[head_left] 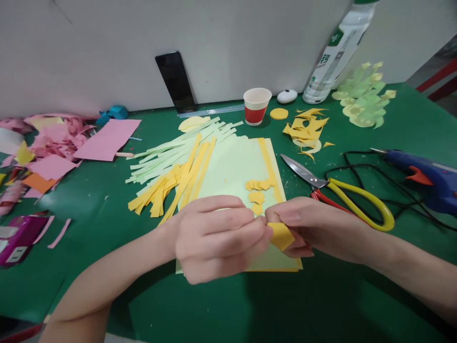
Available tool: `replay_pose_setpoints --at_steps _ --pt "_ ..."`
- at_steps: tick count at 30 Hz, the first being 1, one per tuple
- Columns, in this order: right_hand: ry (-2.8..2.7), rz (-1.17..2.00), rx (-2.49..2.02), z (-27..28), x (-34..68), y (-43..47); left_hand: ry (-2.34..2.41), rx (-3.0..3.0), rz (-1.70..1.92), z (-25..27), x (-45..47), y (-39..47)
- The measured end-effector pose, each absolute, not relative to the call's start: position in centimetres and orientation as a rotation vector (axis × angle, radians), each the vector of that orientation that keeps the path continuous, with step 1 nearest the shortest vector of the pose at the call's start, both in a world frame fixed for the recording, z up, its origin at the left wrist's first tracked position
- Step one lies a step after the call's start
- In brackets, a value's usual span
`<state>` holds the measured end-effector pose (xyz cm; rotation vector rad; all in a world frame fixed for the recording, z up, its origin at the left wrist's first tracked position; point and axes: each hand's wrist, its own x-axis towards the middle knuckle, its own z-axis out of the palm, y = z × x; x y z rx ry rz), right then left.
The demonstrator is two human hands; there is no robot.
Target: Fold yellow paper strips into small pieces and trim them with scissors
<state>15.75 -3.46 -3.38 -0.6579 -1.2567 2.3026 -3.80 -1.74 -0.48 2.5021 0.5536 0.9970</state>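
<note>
Both hands meet over a stack of light green and yellow paper sheets (232, 166). A small yellow paper strip (281, 236), apparently folded, is pinched between the fingers of my right hand (303, 219). My left hand (217, 238) is closed, its fingertips pressed against the same strip's left end. Exactly how the strip lies inside the fingers is hidden. Just beyond the hands, several small folded yellow paper pieces (257, 196) rest on the top sheet. Long yellow paper strips (193, 176) lie by the sheets' left edge, next to shorter yellow strips (157, 190).
Scissors (312, 180) with yellow and red handles lie right of the sheets, near a blue glue gun (424, 171). Behind are a paper cup (256, 107), yellow scraps (307, 126) and a bottle (339, 52). Pale green strips (171, 152) and pink paper (109, 139) lie left.
</note>
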Motion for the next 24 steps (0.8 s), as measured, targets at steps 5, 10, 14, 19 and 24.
replay_pose_setpoints --at_steps 5,10,14,19,24 --pt "-1.455 2.063 -0.830 -3.2 15.7 -3.7 0.038 3.229 1.157 -0.3 -4.1 -1.3" --pt "-1.828 1.531 -0.968 -2.2 15.9 -4.3 0.463 2.984 1.142 -1.6 -4.0 -1.5" --pt "-2.060 1.212 -0.857 -2.1 16.2 -4.4 0.730 2.367 0.753 -1.8 -3.5 -1.9" --pt "-2.135 1.127 -0.813 -2.2 16.0 -4.3 0.494 2.126 0.466 -1.6 -3.0 -1.9" --pt "-2.132 1.220 -0.765 -2.0 15.8 -4.4 0.368 2.004 0.427 -1.9 -3.0 -1.6"
